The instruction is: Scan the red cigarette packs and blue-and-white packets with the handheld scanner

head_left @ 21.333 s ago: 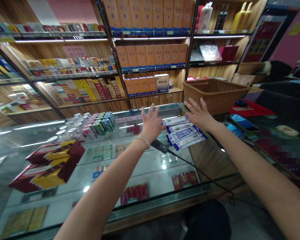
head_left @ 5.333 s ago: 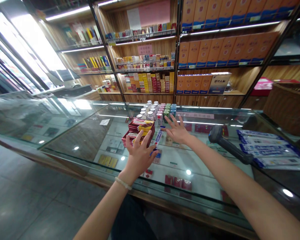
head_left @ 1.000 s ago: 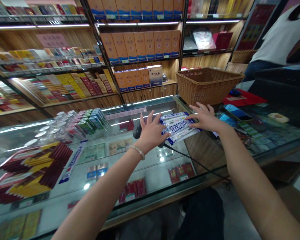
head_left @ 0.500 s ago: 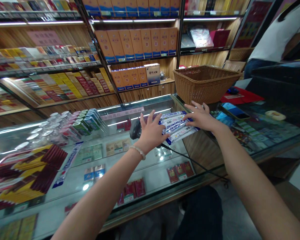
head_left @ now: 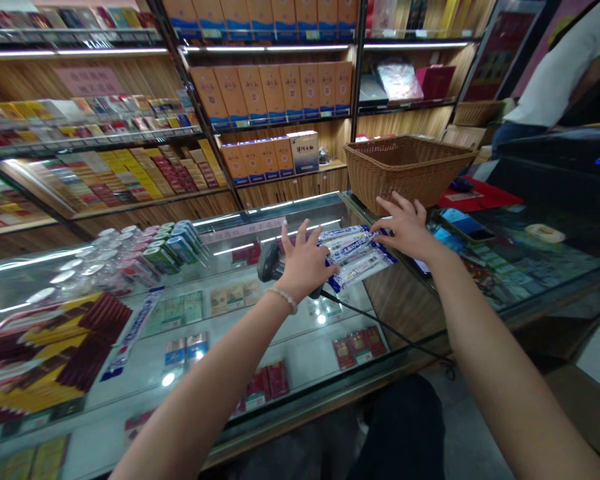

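Note:
Several long blue-and-white packets (head_left: pixel 356 252) lie bunched on the glass counter (head_left: pixel 300 347) near its right corner. My left hand (head_left: pixel 303 263), fingers spread, touches their left ends. My right hand (head_left: pixel 405 227) rests flat on their right ends, fingers apart. Neither hand has lifted a packet. A black barcode scanner (head_left: pixel 269 261) lies under and left of my left hand, its cable (head_left: pixel 380 323) trailing down to the right. One more such packet (head_left: pixel 133 325) lies alone farther left, beside stacks of red-and-yellow boxes (head_left: pixel 45 353).
A wicker basket (head_left: pixel 405 167) stands just behind the packets. Small cans and jars (head_left: pixel 145 257) crowd the counter's far left. A phone (head_left: pixel 463 223) and a tape roll (head_left: pixel 545 232) lie on the right counter. A person in a white shirt (head_left: pixel 560 73) stands at the far right. Stocked shelves line the back.
Over the last second both hands have drawn a little closer together on the packets, which now lie more bunched and angled. The lone packet by the boxes was laid there earlier.

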Demonstrator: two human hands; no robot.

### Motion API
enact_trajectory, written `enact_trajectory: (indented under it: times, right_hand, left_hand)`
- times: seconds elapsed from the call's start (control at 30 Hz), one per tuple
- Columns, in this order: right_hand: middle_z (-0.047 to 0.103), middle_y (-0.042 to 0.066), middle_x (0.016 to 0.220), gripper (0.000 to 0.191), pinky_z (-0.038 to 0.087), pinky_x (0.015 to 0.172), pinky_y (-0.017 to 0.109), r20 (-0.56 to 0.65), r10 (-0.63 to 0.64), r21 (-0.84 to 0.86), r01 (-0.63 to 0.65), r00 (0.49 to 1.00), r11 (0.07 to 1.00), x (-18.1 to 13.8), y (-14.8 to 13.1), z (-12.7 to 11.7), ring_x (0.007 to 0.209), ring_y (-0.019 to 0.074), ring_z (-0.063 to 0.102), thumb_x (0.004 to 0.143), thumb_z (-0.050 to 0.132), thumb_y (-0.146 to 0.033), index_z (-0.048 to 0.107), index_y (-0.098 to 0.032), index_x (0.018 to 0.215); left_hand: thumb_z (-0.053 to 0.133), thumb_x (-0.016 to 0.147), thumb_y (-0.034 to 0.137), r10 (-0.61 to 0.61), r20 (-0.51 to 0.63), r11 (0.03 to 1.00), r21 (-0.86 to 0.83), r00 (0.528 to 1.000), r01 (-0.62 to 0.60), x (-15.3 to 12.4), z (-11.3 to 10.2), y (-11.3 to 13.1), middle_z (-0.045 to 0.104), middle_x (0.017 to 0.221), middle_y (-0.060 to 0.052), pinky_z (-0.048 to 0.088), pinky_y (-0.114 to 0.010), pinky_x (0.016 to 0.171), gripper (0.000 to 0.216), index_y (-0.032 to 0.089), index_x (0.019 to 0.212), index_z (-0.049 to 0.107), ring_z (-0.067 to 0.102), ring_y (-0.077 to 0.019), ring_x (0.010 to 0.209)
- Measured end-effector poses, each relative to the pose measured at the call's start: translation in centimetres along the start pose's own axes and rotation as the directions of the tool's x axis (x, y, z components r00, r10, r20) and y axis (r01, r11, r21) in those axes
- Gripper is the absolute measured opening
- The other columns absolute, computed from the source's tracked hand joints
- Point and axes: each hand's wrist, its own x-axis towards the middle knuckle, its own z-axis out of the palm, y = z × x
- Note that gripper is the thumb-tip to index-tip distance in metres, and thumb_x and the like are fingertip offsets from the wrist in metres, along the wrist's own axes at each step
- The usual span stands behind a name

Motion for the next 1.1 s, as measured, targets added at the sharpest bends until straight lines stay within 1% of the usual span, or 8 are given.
enact_trajectory:
  times: [0.1, 0.3, 0.43, 0.53, 0.7, 0.9, 1.03, 1.1]
  right_hand:
    - [0.043, 0.004, 0.168, 0.014, 0.014, 0.119, 0.076, -0.015, 0.005, 0.008, -0.005, 1.000, 1.000, 0.0, 0.0, -0.1, 0.158, 0.0414, 0.025, 0.093, 0.072, -0.039, 0.082, -0.032, 0.099]
    - [0.044, 0.004, 0.167, 0.014, 0.013, 0.118, 0.078, -0.040, 0.001, 0.015, -0.001, 0.999, 1.000, -0.1, 0.5, 0.3, 0.157, 0.0422, 0.026, 0.092, 0.073, -0.041, 0.082, -0.032, 0.098]
    - [0.043, 0.004, 0.168, 0.014, 0.015, 0.118, 0.078, -0.061, -0.010, 0.012, 0.010, 0.998, 1.000, 0.0, 0.5, 0.7, 0.157, 0.0426, 0.026, 0.091, 0.073, -0.041, 0.082, -0.032, 0.098]
    - [0.042, 0.004, 0.168, 0.015, 0.017, 0.118, 0.077, -0.088, -0.014, 0.022, 0.016, 0.996, 1.000, 0.1, 0.1, 0.8, 0.157, 0.0424, 0.026, 0.092, 0.073, -0.041, 0.082, -0.031, 0.098]
    - [0.041, 0.003, 0.169, 0.015, 0.015, 0.119, 0.077, -0.131, -0.061, 0.020, 0.064, 0.989, 0.998, 1.0, -1.9, 0.5, 0.158, 0.0420, 0.024, 0.091, 0.074, -0.042, 0.081, -0.031, 0.098]
    - [0.042, 0.004, 0.168, 0.015, 0.011, 0.121, 0.077, -0.187, -0.135, -0.037, 0.130, 0.973, 0.991, 2.3, -5.1, 0.0, 0.159, 0.0399, 0.022, 0.092, 0.073, -0.040, 0.080, -0.030, 0.100]
    - [0.044, 0.005, 0.167, 0.015, 0.014, 0.121, 0.076, -0.175, -0.194, -0.055, 0.187, 0.965, 0.981, 2.9, -7.6, -0.3, 0.158, 0.0400, 0.024, 0.092, 0.074, -0.039, 0.079, -0.030, 0.102]
    - [0.044, 0.006, 0.167, 0.015, 0.014, 0.121, 0.076, -0.171, -0.220, -0.065, 0.212, 0.960, 0.975, 3.3, -9.0, -0.4, 0.158, 0.0402, 0.024, 0.091, 0.075, -0.039, 0.078, -0.030, 0.104]
  left_hand:
    - [0.078, 0.085, 0.047, 0.008, -0.041, 1.000, 0.023, 0.999, -0.007, 0.2, 0.3, 0.1, 0.050, 0.163, -0.007, 0.002, -0.080, 0.125, 0.024, 0.027, 0.096, 0.083, 0.026, -0.0428, 0.158]
    - [0.073, 0.089, 0.039, 0.034, -0.084, 0.998, 0.060, 0.996, -0.029, 0.4, 0.4, 0.1, 0.051, 0.162, -0.009, 0.004, -0.081, 0.124, 0.018, 0.024, 0.094, 0.082, 0.029, -0.0420, 0.158]
    - [0.073, 0.089, 0.037, 0.023, -0.130, 0.999, 0.045, 0.991, -0.017, 0.3, -0.1, -0.4, 0.052, 0.162, -0.008, 0.002, -0.080, 0.125, 0.016, 0.025, 0.094, 0.082, 0.028, -0.0410, 0.158]
    - [0.074, 0.089, 0.036, 0.021, -0.163, 0.999, 0.047, 0.986, -0.014, -0.1, -0.9, -1.0, 0.050, 0.163, -0.007, 0.001, -0.079, 0.126, 0.014, 0.025, 0.094, 0.081, 0.028, -0.0409, 0.158]
    - [0.075, 0.087, 0.032, 0.009, -0.238, 0.999, 0.032, 0.971, -0.001, -1.3, -2.7, -2.5, 0.051, 0.162, -0.006, -0.005, -0.079, 0.126, 0.014, 0.027, 0.098, 0.081, 0.027, -0.0406, 0.159]
    - [0.077, 0.086, 0.032, -0.013, -0.272, 0.996, 0.081, 0.962, 0.037, -3.0, -4.9, -4.9, 0.052, 0.161, -0.008, -0.001, -0.080, 0.125, 0.012, 0.026, 0.095, 0.082, 0.030, -0.0422, 0.157]
    - [0.078, 0.086, 0.033, -0.040, -0.292, 0.995, 0.076, 0.955, 0.065, -4.7, -6.2, -6.8, 0.051, 0.162, -0.007, -0.005, -0.080, 0.124, 0.014, 0.028, 0.098, 0.082, 0.030, -0.0429, 0.157]
    - [0.077, 0.086, 0.033, -0.057, -0.302, 0.994, 0.075, 0.952, 0.084, -5.7, -6.7, -7.7, 0.051, 0.162, -0.008, -0.006, -0.080, 0.124, 0.016, 0.028, 0.100, 0.082, 0.030, -0.0431, 0.157]
